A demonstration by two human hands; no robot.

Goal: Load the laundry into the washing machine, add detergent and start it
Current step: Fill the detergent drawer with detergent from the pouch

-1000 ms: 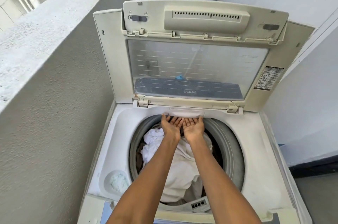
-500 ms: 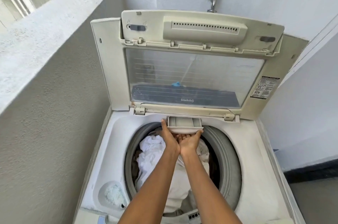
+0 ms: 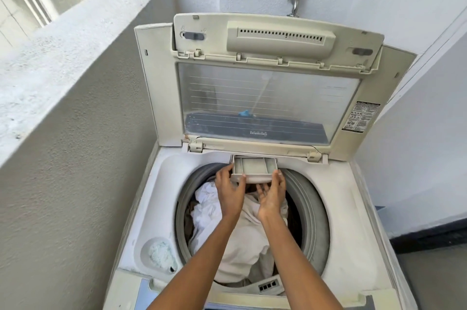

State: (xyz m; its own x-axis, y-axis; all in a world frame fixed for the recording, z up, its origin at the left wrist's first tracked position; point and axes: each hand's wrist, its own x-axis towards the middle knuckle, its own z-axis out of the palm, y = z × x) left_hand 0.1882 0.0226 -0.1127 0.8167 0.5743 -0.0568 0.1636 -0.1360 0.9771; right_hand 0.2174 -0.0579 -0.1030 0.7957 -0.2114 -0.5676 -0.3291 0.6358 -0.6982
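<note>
1. To the left of my hands, the rough plaster wall (image 3: 75, 158) stands close beside the washer (image 3: 353, 246). A jerk of my elbow could scrape it.
2. My left hand (image 3: 228, 192) grips the left front corner of the drawer (image 3: 254, 166), thumb on its side, fingertips on the front lip.
3. The drawer is a shallow tray of grey plastic, split into compartments and dusty, drawn out over the drum (image 3: 313, 208). If I pull too hard it may come free and fall in.
4. My right hand (image 3: 271, 191) holds the right corner, palm cupped below.
5. Below my hands the laundry (image 3: 242, 241), soft crumpled white cloth, fills the drum. Detergent spilled past the tray would land straight on it.
6. No detergent is in sight.
</note>
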